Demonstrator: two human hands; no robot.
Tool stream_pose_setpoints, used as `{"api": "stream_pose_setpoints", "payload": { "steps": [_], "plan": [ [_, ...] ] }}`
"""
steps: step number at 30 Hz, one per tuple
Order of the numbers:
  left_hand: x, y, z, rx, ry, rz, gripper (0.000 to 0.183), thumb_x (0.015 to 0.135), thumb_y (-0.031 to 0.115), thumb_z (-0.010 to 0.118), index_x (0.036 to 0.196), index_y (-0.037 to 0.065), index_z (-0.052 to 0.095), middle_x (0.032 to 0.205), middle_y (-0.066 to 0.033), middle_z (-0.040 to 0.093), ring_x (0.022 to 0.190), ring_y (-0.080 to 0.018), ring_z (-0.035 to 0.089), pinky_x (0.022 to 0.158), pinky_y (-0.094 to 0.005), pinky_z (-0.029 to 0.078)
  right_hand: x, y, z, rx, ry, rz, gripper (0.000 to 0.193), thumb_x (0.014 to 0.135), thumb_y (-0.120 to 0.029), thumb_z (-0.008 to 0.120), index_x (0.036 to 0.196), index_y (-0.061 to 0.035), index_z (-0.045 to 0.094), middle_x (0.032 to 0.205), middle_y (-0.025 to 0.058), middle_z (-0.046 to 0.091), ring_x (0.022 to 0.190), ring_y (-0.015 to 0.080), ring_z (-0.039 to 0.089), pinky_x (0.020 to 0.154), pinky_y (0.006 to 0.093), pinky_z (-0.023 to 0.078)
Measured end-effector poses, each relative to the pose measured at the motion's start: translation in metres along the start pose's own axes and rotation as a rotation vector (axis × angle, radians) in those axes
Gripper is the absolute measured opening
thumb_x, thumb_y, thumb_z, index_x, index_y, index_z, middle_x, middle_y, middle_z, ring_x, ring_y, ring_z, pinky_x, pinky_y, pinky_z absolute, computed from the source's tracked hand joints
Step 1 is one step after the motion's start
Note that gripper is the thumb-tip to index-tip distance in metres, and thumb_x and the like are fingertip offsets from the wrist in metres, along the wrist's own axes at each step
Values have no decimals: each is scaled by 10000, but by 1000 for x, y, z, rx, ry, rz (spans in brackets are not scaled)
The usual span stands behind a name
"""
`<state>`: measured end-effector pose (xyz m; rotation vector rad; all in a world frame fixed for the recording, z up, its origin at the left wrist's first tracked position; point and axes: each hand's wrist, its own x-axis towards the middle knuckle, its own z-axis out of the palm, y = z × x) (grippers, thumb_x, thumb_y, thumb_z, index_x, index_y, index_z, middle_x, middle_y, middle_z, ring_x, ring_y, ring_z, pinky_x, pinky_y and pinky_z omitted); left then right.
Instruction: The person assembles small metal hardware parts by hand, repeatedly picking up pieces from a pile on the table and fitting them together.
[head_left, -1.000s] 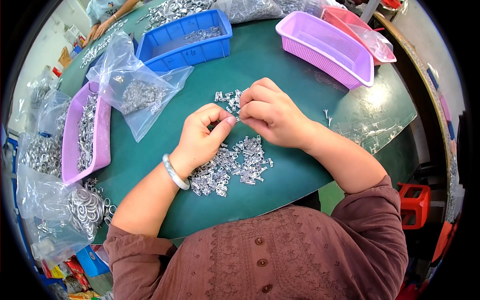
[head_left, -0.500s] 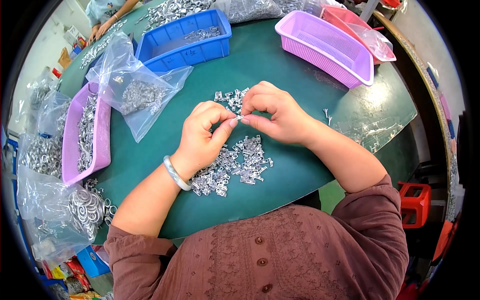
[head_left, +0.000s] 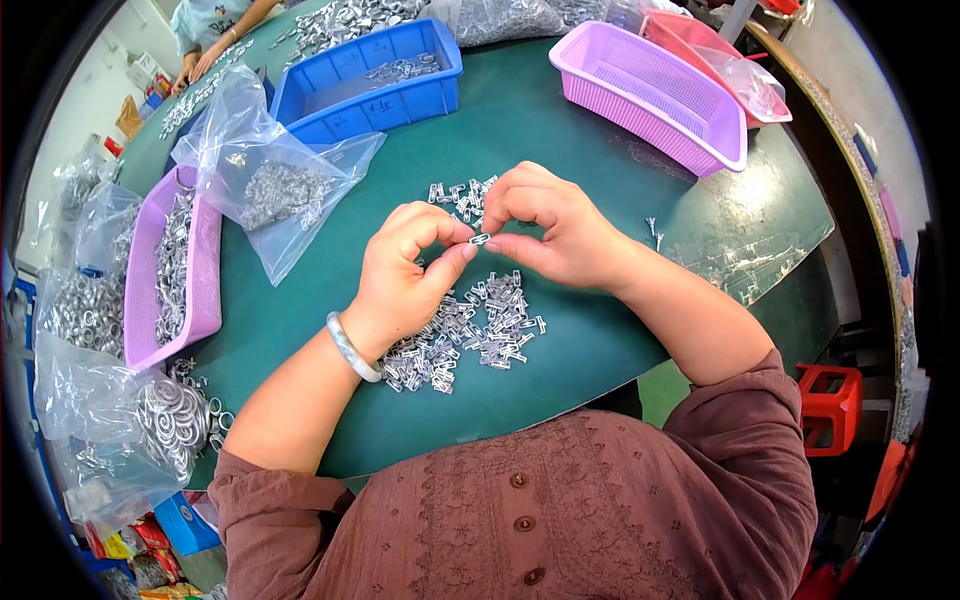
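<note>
Between my two hands is a small silvery metal buckle-like piece [head_left: 480, 239], its slotted face showing. My left hand [head_left: 410, 260], with a pale bangle [head_left: 350, 348] on the wrist, pinches its left end between thumb and forefinger. The thumb and forefinger of my right hand [head_left: 550, 228] grip its right end. Below my hands on the green table lies a heap of similar small metal pieces [head_left: 505, 320], partly hidden by my left hand. A smaller group of metal pieces [head_left: 455, 197] lies just beyond my fingers.
Far off stands a blue bin [head_left: 370, 112] holding some metal parts; a purple basket [head_left: 650, 125] is at far right. A full purple basket [head_left: 207, 270] and a clear bag of small parts [head_left: 285, 190] are at left. Another person's hands [head_left: 195, 62] work at far left.
The small metal piece has turned between my fingertips, so its slotted face now shows. My hands have barely moved.
</note>
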<state>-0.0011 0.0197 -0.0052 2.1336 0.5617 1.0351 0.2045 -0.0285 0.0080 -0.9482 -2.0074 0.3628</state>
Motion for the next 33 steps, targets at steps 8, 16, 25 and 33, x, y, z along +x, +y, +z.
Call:
{"api": "stream_pose_setpoints", "payload": {
  "steps": [8,16,25,33],
  "plan": [
    [1,2,-2,34,-111,59,89,778,35,721,842,30,660,842,-55,608,819,-183,583,733,-296,459,0,22,-7,-269,51,79,154,744,-21,665,887,-73,644,904,76,600,879,295,542,784,395,453],
    [-1,1,-3,64,-274,95,103,766,86,738,836,38,680,815,-61,608,786,-204,564,694,-307,447,2,33,4,-469,-59,165,75,769,-102,666,833,-81,699,926,58,585,948,281,514,845,399,420],
    [-1,-1,0,107,-209,65,58,793,76,704,821,31,681,803,-64,617,775,-194,570,683,-309,451,3,37,7,-441,-37,157,42,766,-73,651,791,-65,683,933,54,597,942,275,519,844,388,417],
    [1,-1,0,18,-32,-203,95,828,128,689,794,39,682,793,-70,639,779,-201,591,694,-335,465,3,10,8,-249,33,-27,70,735,-65,677,778,-78,623,953,68,598,966,292,536,848,400,425]
  ]
}}
